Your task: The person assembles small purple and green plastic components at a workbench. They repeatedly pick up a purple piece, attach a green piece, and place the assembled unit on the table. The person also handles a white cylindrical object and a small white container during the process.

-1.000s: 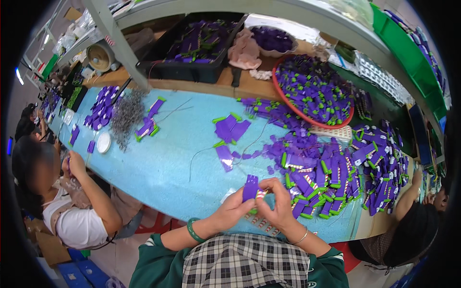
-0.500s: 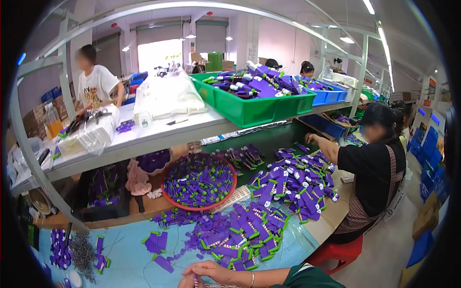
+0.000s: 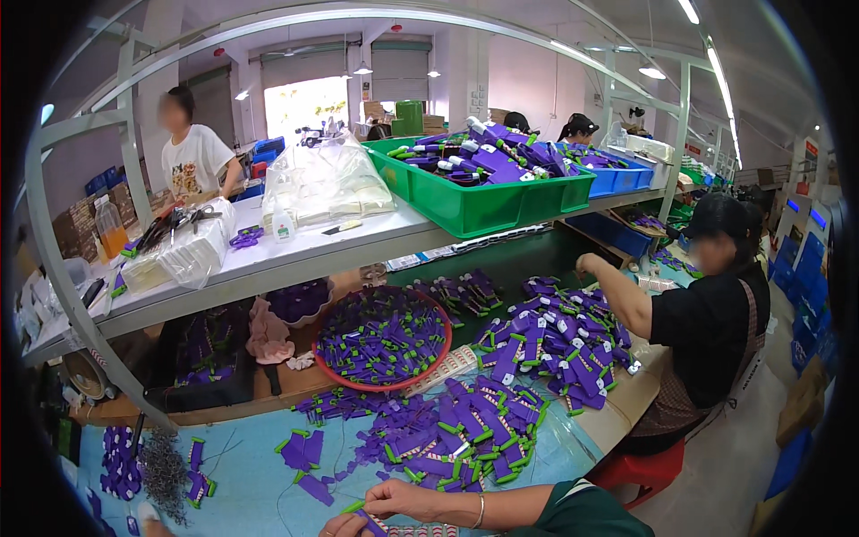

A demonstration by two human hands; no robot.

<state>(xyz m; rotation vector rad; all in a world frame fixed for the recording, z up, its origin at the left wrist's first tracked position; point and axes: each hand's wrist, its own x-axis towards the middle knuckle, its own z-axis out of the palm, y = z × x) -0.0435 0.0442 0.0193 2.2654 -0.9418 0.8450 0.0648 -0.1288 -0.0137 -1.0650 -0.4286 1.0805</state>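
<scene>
At the lower edge, my left hand (image 3: 342, 526) is partly cut off, its fingers closed on a small purple piece with a green end (image 3: 354, 507). My right hand (image 3: 390, 499), with a bracelet at the wrist and a dark green sleeve, pinches the same piece from the right. Just beyond lies a heap of flat purple pieces with green ends and striped edges (image 3: 474, 430). A few loose purple pieces (image 3: 302, 450) rest on the blue tabletop (image 3: 259, 501) to the left. A strip with a red and white pattern (image 3: 429, 531) shows beside my right forearm.
A red-rimmed round basket (image 3: 385, 336) of purple and green pieces stands beyond the heap. Above runs a white shelf (image 3: 304, 259) with a filled green crate (image 3: 474, 206). A co-worker in black (image 3: 707, 295) sits at the right. Grey tangled bits (image 3: 163, 465) lie left.
My hands now show the green end of the purple piece between them, and my right fingers are more bent. The view has shifted slightly. The co-worker's arm at right has drawn back a little.
</scene>
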